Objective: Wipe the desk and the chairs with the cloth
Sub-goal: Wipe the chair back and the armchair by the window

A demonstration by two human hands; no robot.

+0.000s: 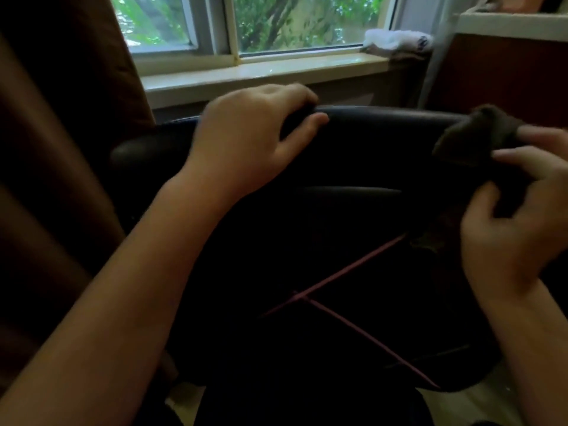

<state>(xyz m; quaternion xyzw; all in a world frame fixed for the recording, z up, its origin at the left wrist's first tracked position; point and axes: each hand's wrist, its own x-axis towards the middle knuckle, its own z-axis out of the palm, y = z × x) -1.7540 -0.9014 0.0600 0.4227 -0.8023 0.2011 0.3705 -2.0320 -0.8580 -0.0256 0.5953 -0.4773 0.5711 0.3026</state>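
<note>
Both hands work on the chair point(353, 155): the left hand point(246, 139) grips its top edge, the right hand point(516, 210) clutches the cloth point(473, 133) at the right end, and should rub firmly along.

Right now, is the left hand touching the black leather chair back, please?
Touching. Head view: the left hand curls over the black leather chair back.

This looks like a room in a home. A window point(227, 26) shows green trees point(307, 16) outside. Under it runs a wide white sill point(261, 72). A long brown curtain point(61, 118) hangs at the left. A black padded chair point(368, 142) stands near the window. A soft white bundle point(396, 40) lies on the sill's right end.
</note>
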